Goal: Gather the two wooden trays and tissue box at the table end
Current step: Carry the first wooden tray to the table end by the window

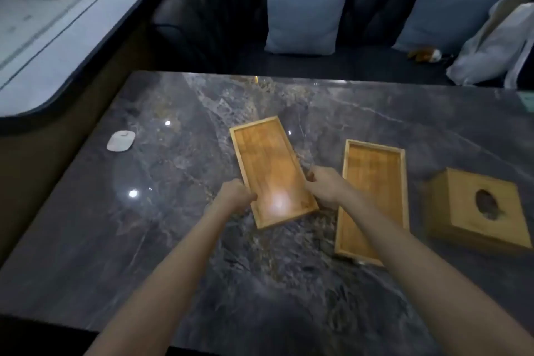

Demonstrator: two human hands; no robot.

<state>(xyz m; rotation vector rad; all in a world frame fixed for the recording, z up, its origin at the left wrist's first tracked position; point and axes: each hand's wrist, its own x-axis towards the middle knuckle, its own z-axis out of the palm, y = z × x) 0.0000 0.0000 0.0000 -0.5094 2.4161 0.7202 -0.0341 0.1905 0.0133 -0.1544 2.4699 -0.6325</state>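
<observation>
I see two bare forearms reaching in from the bottom edge, no sleeves showing anywhere along them; my left hand (234, 196) and right hand (325, 186) carry no rings, watch or gloves that I can make out

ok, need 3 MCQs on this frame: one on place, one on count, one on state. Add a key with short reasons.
1. Where is the tissue box?
A. right of both trays
B. between the trays
C. on the sofa

2. How many wooden trays lie on the table?
A. one
B. two
C. three

3. What are the hands doing?
A. both grip the left tray
B. each holds a different tray
C. both rest flat on the table

Key:
1 A, the box sits past the right tray.
2 B, two trays lie side by side, apart.
3 A, left hand and right hand clasp the left tray by its long sides.
</observation>
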